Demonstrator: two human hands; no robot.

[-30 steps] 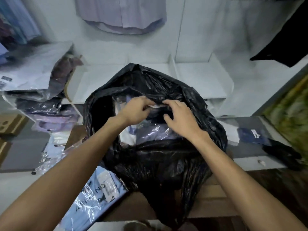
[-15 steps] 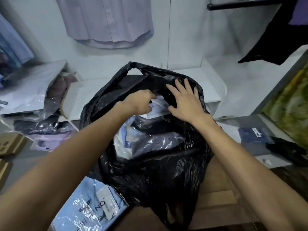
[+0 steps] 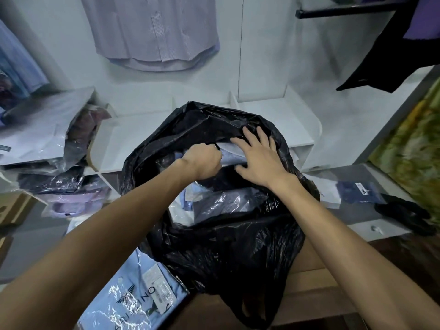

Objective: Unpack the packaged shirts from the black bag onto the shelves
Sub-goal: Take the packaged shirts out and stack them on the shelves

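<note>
head view: the crumpled black plastic bag (image 3: 226, 246) stands open in front of me, its mouth facing up. my left hand (image 3: 202, 160) is curled tight around the top edge of a pale blue plastic-wrapped shirt (image 3: 232, 156) at the bag's far rim, long side across me. my right hand (image 3: 259, 160) lies flat, fingers spread, holding the rim back. past the bag, the white shelf (image 3: 133, 141) has bare room.

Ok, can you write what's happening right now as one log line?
step: pulling shirt from black bag | left hand: grips packaged shirt | right hand: spread on bag rim | shelf: waiting
</note>
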